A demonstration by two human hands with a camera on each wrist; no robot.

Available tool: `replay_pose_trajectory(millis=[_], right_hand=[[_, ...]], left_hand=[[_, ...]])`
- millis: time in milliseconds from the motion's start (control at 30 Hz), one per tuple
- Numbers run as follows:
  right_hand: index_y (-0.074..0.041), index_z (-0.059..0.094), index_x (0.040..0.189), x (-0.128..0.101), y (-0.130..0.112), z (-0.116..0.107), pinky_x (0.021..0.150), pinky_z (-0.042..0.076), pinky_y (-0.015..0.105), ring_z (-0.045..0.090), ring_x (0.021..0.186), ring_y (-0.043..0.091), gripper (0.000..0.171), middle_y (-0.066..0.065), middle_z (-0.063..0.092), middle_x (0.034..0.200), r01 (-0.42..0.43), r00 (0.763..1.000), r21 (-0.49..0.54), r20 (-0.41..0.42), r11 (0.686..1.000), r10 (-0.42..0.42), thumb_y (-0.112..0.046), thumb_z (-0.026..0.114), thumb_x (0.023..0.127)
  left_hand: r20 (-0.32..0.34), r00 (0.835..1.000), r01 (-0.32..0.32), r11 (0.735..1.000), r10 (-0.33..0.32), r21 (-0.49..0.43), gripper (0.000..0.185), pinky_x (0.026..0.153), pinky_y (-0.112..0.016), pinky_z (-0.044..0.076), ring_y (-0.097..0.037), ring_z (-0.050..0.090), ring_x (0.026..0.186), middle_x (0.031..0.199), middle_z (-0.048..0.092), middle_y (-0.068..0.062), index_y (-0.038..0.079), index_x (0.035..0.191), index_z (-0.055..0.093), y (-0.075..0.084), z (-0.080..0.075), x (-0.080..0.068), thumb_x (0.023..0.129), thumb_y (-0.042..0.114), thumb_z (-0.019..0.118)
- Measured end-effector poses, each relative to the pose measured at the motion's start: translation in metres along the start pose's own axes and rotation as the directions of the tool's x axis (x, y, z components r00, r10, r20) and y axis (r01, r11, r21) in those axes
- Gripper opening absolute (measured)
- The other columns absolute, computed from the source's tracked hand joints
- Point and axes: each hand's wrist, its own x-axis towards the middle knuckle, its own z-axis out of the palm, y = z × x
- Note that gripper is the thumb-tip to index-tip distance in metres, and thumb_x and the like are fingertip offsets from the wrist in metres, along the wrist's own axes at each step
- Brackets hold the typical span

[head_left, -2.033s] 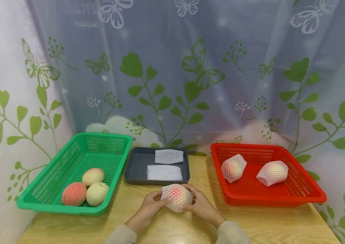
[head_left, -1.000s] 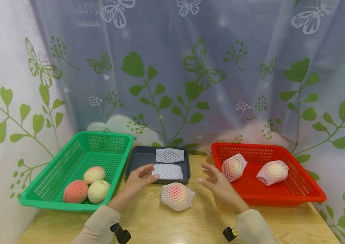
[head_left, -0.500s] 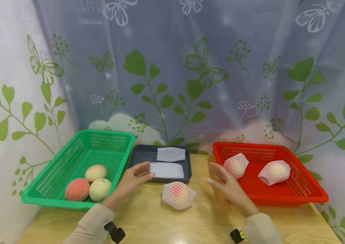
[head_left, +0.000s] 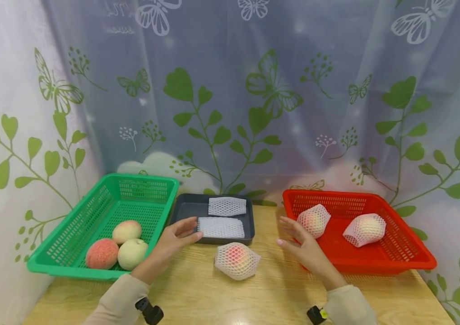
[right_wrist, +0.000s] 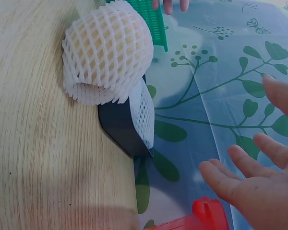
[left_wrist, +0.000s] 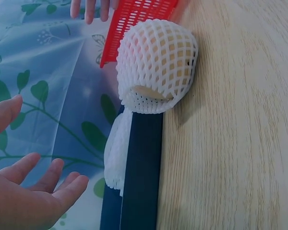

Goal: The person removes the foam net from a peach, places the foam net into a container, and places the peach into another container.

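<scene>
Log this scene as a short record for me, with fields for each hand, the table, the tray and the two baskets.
Left hand: open, holding nothing
Right hand: open, holding nothing
On table: one net-wrapped peach between the hands, on the wooden table
Dark tray: two white net sleeves, lying flat
Green basket: three unwrapped peaches, grouped near the front
Red basket: two wrapped peaches, lying apart
</scene>
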Motion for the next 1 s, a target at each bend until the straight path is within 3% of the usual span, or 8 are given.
replay_pose_trajectory(millis=[367, 700, 1000], right_hand=[[-0.005, 0.039, 0.143, 0.006, 0.004, 0.014, 0.106, 0.035, 0.055, 0.038, 0.132, 0.043, 0.068, 0.020, 0.041, 0.146, 0.014, 1.000, -0.016, 0.022, 1.000, -0.014, -0.014, 0.072, 0.085], [-0.001, 0.040, 0.142, 0.014, 0.017, 0.039, 0.106, 0.031, 0.060, 0.036, 0.132, 0.046, 0.066, 0.024, 0.041, 0.144, 0.032, 0.994, 0.021, 0.099, 0.999, -0.034, -0.015, 0.072, 0.086], [-0.003, 0.041, 0.142, 0.019, 0.023, 0.061, 0.106, 0.030, 0.062, 0.034, 0.132, 0.049, 0.065, 0.025, 0.041, 0.143, 0.001, 0.986, 0.019, 0.166, 1.000, -0.004, -0.016, 0.072, 0.086]], left_hand=[[0.021, 1.000, -0.003, 1.000, 0.003, 0.007, 0.064, 0.104, -0.049, 0.040, -0.040, 0.043, 0.130, 0.141, 0.047, -0.022, 0.003, 0.141, 0.045, -0.010, 0.012, 0.011, 0.086, 0.022, 0.073], [0.016, 1.000, 0.008, 0.999, -0.009, 0.047, 0.057, 0.100, -0.047, 0.045, -0.042, 0.050, 0.122, 0.130, 0.056, -0.024, -0.002, 0.134, 0.052, -0.022, 0.038, 0.014, 0.085, 0.017, 0.074], [0.070, 0.997, 0.033, 0.999, -0.035, 0.038, 0.059, 0.099, -0.046, 0.045, -0.043, 0.049, 0.122, 0.130, 0.054, -0.027, -0.006, 0.134, 0.050, -0.037, 0.057, 0.019, 0.085, 0.018, 0.073]])
